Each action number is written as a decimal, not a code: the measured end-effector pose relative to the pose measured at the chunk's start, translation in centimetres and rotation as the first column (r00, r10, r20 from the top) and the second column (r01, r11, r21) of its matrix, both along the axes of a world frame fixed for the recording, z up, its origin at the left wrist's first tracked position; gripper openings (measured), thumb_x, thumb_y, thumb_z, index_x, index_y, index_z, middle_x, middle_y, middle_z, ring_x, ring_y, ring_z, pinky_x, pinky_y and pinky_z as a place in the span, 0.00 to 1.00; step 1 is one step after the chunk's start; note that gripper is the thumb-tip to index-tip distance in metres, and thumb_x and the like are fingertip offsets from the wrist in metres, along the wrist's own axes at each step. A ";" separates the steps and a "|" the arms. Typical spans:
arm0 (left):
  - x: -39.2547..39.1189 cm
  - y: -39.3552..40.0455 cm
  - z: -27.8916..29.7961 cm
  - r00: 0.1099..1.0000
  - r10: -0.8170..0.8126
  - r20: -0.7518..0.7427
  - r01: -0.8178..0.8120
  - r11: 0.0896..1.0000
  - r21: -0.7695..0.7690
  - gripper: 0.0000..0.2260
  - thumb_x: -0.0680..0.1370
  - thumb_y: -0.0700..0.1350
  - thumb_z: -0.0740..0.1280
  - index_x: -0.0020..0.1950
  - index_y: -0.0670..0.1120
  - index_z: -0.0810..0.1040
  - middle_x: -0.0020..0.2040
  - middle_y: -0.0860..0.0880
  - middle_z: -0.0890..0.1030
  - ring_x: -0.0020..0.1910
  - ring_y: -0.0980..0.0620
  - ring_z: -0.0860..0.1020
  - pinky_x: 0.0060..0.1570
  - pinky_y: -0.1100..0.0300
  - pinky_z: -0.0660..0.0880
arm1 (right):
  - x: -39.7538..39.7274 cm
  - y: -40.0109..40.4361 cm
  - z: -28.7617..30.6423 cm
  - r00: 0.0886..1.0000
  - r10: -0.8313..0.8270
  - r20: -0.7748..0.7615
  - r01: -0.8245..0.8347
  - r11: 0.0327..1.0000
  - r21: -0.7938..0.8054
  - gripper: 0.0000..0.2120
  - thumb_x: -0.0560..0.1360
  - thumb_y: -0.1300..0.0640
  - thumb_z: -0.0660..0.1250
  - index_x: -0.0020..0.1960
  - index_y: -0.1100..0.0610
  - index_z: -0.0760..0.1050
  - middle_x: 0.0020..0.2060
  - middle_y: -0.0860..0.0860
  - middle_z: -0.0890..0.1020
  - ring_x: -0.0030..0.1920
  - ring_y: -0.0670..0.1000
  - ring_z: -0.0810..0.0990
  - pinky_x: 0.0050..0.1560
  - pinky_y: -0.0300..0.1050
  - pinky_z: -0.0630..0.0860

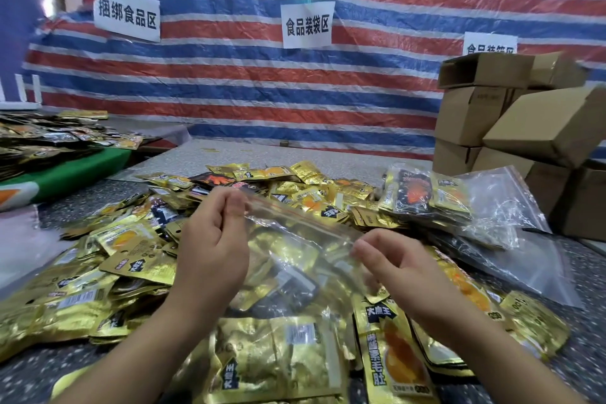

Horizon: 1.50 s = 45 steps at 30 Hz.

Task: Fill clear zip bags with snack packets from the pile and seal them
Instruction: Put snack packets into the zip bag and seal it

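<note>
A clear zip bag (295, 259) with a red zip line hangs between my hands above the pile, with gold and black packets inside it. My left hand (213, 239) pinches the bag's top left corner between thumb and fingers. My right hand (393, 259) pinches the zip strip at its right end. A wide pile of gold snack packets (108, 259) covers the speckled table (577, 325) under and around both hands. A filled clear bag (423, 197) lies at the back right of the pile.
Empty clear zip bags (511, 239) lie at the right. Stacked cardboard boxes (524, 128) stand at the back right. More packets (49, 138) sit on a green surface at the far left. A striped tarp (229, 82) with paper signs hangs behind.
</note>
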<state>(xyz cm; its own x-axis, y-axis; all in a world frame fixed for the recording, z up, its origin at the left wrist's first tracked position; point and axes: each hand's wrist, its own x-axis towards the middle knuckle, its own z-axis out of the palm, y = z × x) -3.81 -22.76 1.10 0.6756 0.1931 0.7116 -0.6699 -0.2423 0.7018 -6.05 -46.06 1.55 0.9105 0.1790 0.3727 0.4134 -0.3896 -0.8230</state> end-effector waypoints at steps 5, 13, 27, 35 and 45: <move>-0.2 0.4 0.9 1.000 0.002 0.025 0.000 0.997 -0.079 0.13 0.81 0.56 0.56 0.39 0.61 0.75 0.26 0.54 0.69 0.23 0.57 0.62 0.20 0.64 0.58 | 0.1 1.0 -0.9 0.966 0.139 -0.217 -0.105 0.982 0.159 0.24 0.69 0.38 0.67 0.52 0.56 0.83 0.38 0.50 0.84 0.39 0.48 0.82 0.43 0.39 0.79; 0.0 0.6 0.9 0.999 -0.021 0.032 0.024 0.995 -0.100 0.14 0.83 0.55 0.55 0.39 0.61 0.75 0.25 0.55 0.67 0.23 0.56 0.62 0.21 0.63 0.58 | -0.2 1.7 -0.9 0.992 0.054 -0.114 -0.033 0.983 0.179 0.20 0.73 0.42 0.59 0.48 0.53 0.84 0.41 0.51 0.86 0.44 0.47 0.84 0.45 0.33 0.76; -0.2 0.4 0.9 0.997 -0.076 0.035 0.081 0.981 -0.174 0.15 0.84 0.53 0.56 0.41 0.57 0.76 0.27 0.54 0.67 0.24 0.57 0.63 0.21 0.65 0.60 | -0.2 1.8 -1.1 0.979 0.123 -0.164 -0.085 0.972 0.221 0.36 0.64 0.24 0.65 0.50 0.55 0.83 0.47 0.52 0.86 0.48 0.51 0.86 0.53 0.50 0.81; -0.3 0.4 1.1 0.987 -0.150 0.060 0.161 0.942 -0.294 0.14 0.83 0.53 0.56 0.40 0.56 0.73 0.26 0.57 0.68 0.23 0.59 0.63 0.22 0.66 0.61 | -1.4 1.9 -0.3 0.914 0.169 -0.369 -0.289 0.910 -0.298 0.23 0.64 0.31 0.73 0.58 0.34 0.78 0.51 0.33 0.81 0.50 0.34 0.80 0.49 0.32 0.75; 2.4 2.1 0.2 0.983 0.039 -0.178 -0.029 0.998 0.058 0.22 0.80 0.63 0.45 0.55 0.64 0.78 0.48 0.58 0.82 0.51 0.57 0.80 0.47 0.57 0.75 | -1.1 1.3 -0.5 0.937 0.152 -0.314 -0.226 0.950 -0.215 0.07 0.73 0.47 0.73 0.49 0.35 0.81 0.48 0.48 0.84 0.43 0.39 0.81 0.47 0.35 0.76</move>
<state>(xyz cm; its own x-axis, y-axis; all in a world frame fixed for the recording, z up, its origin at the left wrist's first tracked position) -1.37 -20.68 1.27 0.7869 0.1818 0.5897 -0.5252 -0.3044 0.7947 -7.10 -44.73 1.05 0.9118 0.4102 0.0199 0.2569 -0.5319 -0.8069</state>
